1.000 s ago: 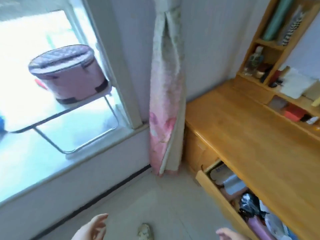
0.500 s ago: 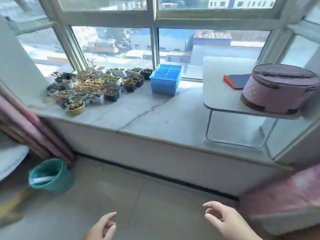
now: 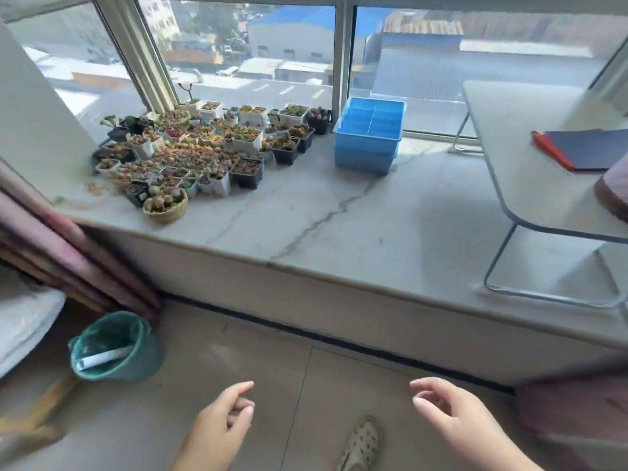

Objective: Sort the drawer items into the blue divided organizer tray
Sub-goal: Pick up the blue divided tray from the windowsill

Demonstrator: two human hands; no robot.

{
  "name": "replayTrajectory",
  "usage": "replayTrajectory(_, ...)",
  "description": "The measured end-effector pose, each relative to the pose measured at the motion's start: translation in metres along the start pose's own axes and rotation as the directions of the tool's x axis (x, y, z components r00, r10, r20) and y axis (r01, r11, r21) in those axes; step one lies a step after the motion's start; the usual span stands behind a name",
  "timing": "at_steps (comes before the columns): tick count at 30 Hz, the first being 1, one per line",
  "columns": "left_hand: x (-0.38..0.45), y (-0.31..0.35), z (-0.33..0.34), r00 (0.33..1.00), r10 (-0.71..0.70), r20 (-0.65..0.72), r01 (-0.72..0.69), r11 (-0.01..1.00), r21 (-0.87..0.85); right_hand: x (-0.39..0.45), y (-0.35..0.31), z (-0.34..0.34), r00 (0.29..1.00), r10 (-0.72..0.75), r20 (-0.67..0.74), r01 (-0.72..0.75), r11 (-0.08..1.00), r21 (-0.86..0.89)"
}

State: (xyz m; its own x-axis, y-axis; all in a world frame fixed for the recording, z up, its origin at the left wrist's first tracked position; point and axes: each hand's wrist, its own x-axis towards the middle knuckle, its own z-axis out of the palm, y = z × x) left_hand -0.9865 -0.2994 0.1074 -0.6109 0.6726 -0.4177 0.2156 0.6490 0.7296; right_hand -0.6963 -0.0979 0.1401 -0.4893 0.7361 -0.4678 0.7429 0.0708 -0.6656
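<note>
Reaching across risks knocking the pots (image 3: 217,154) just beside the tray (image 3: 368,136), which sits at the sill's (image 3: 339,215) back edge. Left hand (image 3: 217,426) and right hand (image 3: 452,416) hang loosely curled, empty.

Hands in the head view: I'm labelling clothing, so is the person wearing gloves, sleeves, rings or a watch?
Both the left hand and the right hand are bare: no gloves, rings or watch show. The visible forearms carry no sleeves. Nothing else is worn on them.
</note>
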Motion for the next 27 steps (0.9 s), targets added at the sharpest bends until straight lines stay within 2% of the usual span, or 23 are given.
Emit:
replayTrajectory(5,0.084,0.057,0.005,0.995,0.066,0.071,-0.068,0.997,0.031,0.074,0.003,-0.036,0.995,0.084,-0.05,-0.082,0.996,0.04)
replayTrajectory(9,0.154,0.118,0.0,0.989,0.128,0.076,-0.131,0.991,0.035,0.148,-0.024,-0.059,0.996,0.04,-0.077,-0.036,0.998,0.053)
replayTrajectory(12,0.21,0.162,0.002,0.985,0.141,0.099,-0.138,0.99,-0.034,0.198,-0.049,-0.08,0.994,0.014,-0.104,-0.005,0.996,0.085)
replayTrajectory(15,0.262,0.193,0.003,0.982,0.135,0.135,-0.122,0.987,-0.101,0.228,-0.064,-0.092,0.988,0.054,-0.142,-0.03,0.986,0.165)
replayTrajectory(21,0.417,0.251,0.002,0.955,0.171,0.244,-0.153,0.984,-0.09,0.258,-0.069,-0.092,0.938,0.289,-0.191,-0.232,0.934,0.273)
replayTrajectory(27,0.612,0.333,0.01,0.935,0.314,0.163,-0.317,0.948,-0.011,0.296,-0.104,-0.064,0.812,0.524,-0.256,-0.387,0.813,0.434)
